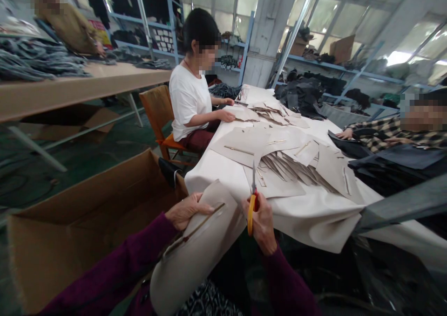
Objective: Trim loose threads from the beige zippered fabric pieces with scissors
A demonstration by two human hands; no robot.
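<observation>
The beige panel (209, 248) slants over the lap just before the worktop (209, 169), a zip (200, 223) running along it. The left hand (186, 211) pinches the panel beside the zip; the right hand (261, 220) grips the scissors (250, 213), blades pointing away. On the worktop lies a pile (296, 167) of similar panels. A cardboard box (38, 264) stands to the left; beyond, a white-shirted co-worker (186, 99) handles another panel (245, 114).
</observation>
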